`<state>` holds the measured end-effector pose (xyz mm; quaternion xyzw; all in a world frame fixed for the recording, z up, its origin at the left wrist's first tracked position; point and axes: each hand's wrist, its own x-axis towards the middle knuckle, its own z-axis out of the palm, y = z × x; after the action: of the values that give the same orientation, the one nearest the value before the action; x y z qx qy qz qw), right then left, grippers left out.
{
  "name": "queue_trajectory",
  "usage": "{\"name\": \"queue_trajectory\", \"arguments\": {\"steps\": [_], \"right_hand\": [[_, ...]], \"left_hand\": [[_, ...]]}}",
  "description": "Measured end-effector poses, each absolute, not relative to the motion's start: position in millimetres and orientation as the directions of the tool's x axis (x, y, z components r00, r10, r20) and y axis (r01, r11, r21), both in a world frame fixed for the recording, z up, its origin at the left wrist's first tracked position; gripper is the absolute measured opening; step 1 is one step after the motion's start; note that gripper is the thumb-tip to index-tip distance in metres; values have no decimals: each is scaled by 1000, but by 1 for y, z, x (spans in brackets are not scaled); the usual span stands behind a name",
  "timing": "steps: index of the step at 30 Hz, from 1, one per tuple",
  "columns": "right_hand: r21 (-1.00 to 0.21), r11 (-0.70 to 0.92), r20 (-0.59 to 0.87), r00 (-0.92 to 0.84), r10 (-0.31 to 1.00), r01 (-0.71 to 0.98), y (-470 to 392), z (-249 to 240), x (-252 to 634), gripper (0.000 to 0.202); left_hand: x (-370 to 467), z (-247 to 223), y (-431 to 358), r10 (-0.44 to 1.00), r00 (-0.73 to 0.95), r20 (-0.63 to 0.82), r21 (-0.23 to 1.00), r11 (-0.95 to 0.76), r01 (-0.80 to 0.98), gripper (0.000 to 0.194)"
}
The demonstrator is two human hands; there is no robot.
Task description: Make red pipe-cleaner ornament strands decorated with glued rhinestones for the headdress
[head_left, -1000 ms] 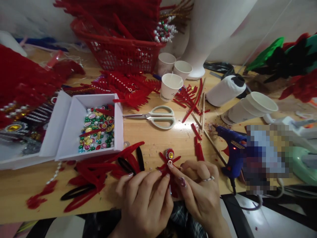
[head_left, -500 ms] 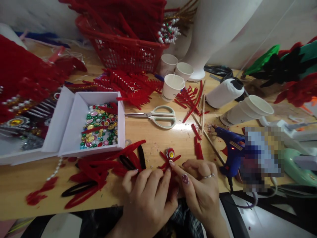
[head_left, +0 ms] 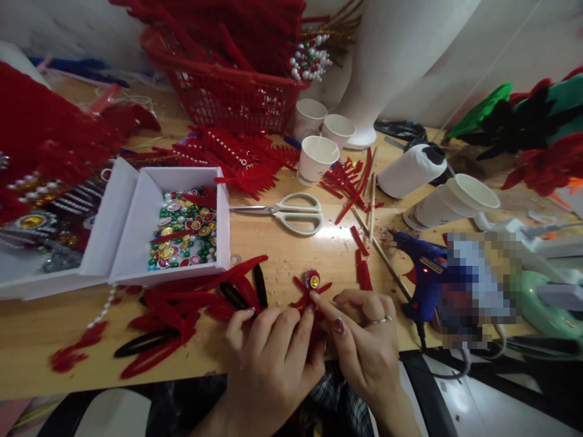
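Observation:
Between my hands, near the table's front edge, is a red fuzzy ornament (head_left: 298,284) with a yellow gem in a silvery setting (head_left: 312,280) on it. My left hand (head_left: 276,349) is closed on the ornament's lower part, which its fingers largely hide. The index fingertip of my right hand (head_left: 367,340) presses just below the gem; the thumb is apart from it and the other fingers are curled. Left of my hands lie red fuzzy loops (head_left: 175,312) and black loops (head_left: 148,343).
A white box (head_left: 222,227) of beads and gems stands left of scissors (head_left: 298,213). A blue glue gun (head_left: 421,273) with a lit red light lies at right. Paper cups (head_left: 317,159), a thread cone (head_left: 412,171) and a red basket (head_left: 237,97) stand farther back.
Both hands stay nearly where they were, the right index fingertip still below the gem. The view has shifted very slightly.

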<state>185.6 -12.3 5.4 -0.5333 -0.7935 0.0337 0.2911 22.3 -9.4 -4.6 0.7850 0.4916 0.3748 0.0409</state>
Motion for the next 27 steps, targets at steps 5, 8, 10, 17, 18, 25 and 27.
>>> {"name": "queue_trajectory", "arguments": {"steps": [5,8,10,17,18,25,27], "right_hand": [[-363,438,434,-267,860,822,-15,6,186,35],[-401,416,435,-230,871,816,-16,6,188,37],[-413,387,437,-194,878,824,-15,6,188,38],[-383,339,341,-209,916,860,-8,4,186,42],[-383,333,340,-204,918,861,-8,4,186,42],[-386,336,337,-207,918,859,-9,2,186,41],[-387,339,340,-209,917,858,-9,2,186,41]], "left_hand": [[22,-5,-11,799,231,555,440,-518,733,17],[22,-6,-11,797,229,558,438,-518,735,16],[21,-6,-11,791,223,570,445,-526,725,15],[18,-1,-9,785,187,591,470,-524,711,20],[17,-1,-9,799,208,564,456,-512,728,25],[20,-5,-10,827,250,503,386,-474,792,40],[21,-7,-10,827,239,509,390,-469,793,39]]}}
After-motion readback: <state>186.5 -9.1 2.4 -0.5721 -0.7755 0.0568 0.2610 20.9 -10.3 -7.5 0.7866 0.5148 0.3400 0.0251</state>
